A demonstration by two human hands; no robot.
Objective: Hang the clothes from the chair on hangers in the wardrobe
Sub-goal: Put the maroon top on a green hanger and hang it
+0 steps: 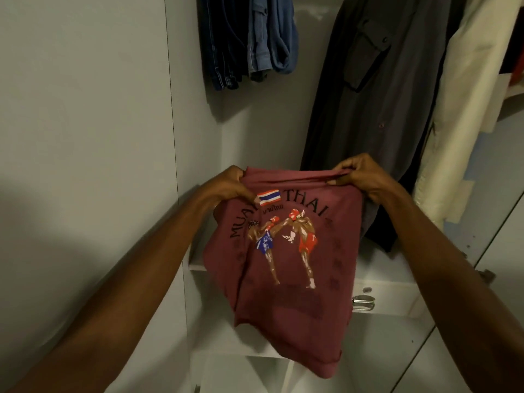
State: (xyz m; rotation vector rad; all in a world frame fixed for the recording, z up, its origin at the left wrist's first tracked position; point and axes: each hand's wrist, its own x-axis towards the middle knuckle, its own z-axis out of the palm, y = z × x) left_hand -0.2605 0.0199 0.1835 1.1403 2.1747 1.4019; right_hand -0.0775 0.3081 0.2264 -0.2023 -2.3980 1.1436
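**Maroon T-shirt Held Up Before Open Wardrobe**

A white wardrobe [195, 114] stood open, its pale side panel filling the left of the view. Inside, a long dark grey shirt [377, 109] hung at centre right, with a cream garment [465, 103] just beside it on the right and folded blue jeans [249, 38] hanging further left. In front of these, a maroon T-shirt [292, 279] printed with two boxers and a striped flag was held in mid-air, its top edge stretched taut and bunched between two hands, its body hanging down over a white shelf [391, 290] that carried a metal latch [363, 302]. The left hand [229, 185] pinched the shirt's upper left corner; the right hand [360, 173] pinched the gathered upper right edge.
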